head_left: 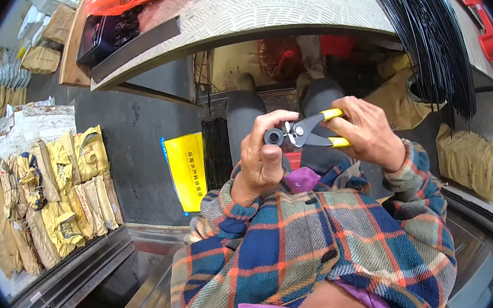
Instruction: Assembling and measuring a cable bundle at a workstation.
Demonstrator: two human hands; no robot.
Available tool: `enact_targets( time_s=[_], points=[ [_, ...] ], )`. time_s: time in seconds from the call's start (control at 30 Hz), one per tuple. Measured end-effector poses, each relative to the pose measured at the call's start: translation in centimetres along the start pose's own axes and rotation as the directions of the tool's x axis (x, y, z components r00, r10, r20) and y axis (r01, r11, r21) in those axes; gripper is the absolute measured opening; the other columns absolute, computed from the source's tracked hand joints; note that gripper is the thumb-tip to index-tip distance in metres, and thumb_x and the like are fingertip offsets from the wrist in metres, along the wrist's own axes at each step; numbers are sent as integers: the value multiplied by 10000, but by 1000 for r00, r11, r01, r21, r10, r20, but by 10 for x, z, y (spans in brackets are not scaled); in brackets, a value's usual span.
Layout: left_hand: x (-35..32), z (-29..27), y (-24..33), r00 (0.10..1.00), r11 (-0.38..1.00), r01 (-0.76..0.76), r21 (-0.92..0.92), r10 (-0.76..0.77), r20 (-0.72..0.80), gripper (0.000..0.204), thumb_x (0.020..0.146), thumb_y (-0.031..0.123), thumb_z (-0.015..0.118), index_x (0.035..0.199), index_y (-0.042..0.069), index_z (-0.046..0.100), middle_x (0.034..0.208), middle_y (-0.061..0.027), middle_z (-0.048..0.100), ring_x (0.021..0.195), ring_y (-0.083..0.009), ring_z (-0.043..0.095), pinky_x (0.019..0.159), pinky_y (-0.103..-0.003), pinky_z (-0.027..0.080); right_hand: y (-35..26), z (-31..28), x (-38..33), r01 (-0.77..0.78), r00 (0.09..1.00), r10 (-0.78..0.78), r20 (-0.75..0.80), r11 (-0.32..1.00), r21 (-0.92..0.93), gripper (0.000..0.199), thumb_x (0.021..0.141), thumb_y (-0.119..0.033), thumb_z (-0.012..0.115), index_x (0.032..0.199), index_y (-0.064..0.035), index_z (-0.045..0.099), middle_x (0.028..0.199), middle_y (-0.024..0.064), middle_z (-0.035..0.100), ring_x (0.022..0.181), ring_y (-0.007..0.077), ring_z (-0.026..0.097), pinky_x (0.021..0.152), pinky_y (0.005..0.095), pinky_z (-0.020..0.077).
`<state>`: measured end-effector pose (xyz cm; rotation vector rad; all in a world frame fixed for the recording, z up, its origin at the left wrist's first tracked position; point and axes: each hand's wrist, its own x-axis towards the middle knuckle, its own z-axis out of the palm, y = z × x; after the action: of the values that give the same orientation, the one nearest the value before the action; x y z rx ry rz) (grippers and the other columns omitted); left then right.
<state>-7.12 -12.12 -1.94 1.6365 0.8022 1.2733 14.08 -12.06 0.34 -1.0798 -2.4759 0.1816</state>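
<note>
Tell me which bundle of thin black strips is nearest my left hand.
The bundle between the yellow bag and your left leg, left of your left hand. The other bundle hangs over the worktable edge, off to your right.

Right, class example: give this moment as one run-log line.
left hand: holds black part | right hand: holds pliers, handles spread | hanging off table: black strands

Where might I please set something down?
The worktop is bare along its near edge between dark bar and hanging black strips, as is the dark floor between stacked sacks and yellow bag. Strips crowd the worktop's right end.
</note>
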Motion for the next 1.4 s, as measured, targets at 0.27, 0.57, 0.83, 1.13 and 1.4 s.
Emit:
enact_targets(
  time_s=[0.27, 0.57, 0.83, 1.13, 1.4],
  points=[
    [10, -3, -22, 981, 993, 93, -74, -104, -164, 727, 861, 601, 251, 1093, -54, 466, 594, 21, 376, 531, -57, 342, 480, -198, 276, -5, 28, 13, -378, 838, 373, 399, -131, 917, 300, 827, -262, 564, 858, 34, 601, 912, 106, 542, 722, 139, 551, 616, 259, 453],
    [17, -12, -30, 1000, 990, -5, -140, 3, -16, 605, 885, 522, 324, 958, -44, 525, 583, -43, 464, 499, -105, 447, 467, -234, 334, 182, 10, 224, -415, 819, 493, -295, 863, 288, 205, 773, -210, 598, 880, -41, 641, 754, 96, 569, 708, 216, 570, 640, 339, 435],
    [23, -34, -44, 997, 966, 26, -257, -43, -61, 580, 898, 484, 335, 950, -66, 511, 564, -38, 445, 490, -100, 424, 453, -232, 318, 244, 39, 317, -502, 862, 482, -159, 762, -410, 197, 727, -192, 628, 867, -53, 618, 981, 131, 546, 859, 321, 582, 725, 423, 455],
    [26, -47, -52, 992, 947, 56, -318, -88, -89, 576, 893, 483, 340, 962, -65, 504, 598, -47, 444, 516, -98, 409, 472, -237, 319, 248, 43, 325, -427, 904, 401, -150, 828, -362, 207, 764, -192, 564, 864, -20, 619, 954, 169, 556, 820, 329, 597, 696, 412, 471],
    [19, -49, -52, 988, 951, 71, -300, -109, -111, 585, 890, 496, 336, 959, -61, 498, 597, -48, 443, 511, -103, 411, 470, -238, 322, 239, 39, 325, -475, 880, 448, -158, 810, -345, 275, 771, -293, 585, 940, -78, 611, 968, 142, 530, 846, 337, 573, 733, 417, 449]
  ],
)
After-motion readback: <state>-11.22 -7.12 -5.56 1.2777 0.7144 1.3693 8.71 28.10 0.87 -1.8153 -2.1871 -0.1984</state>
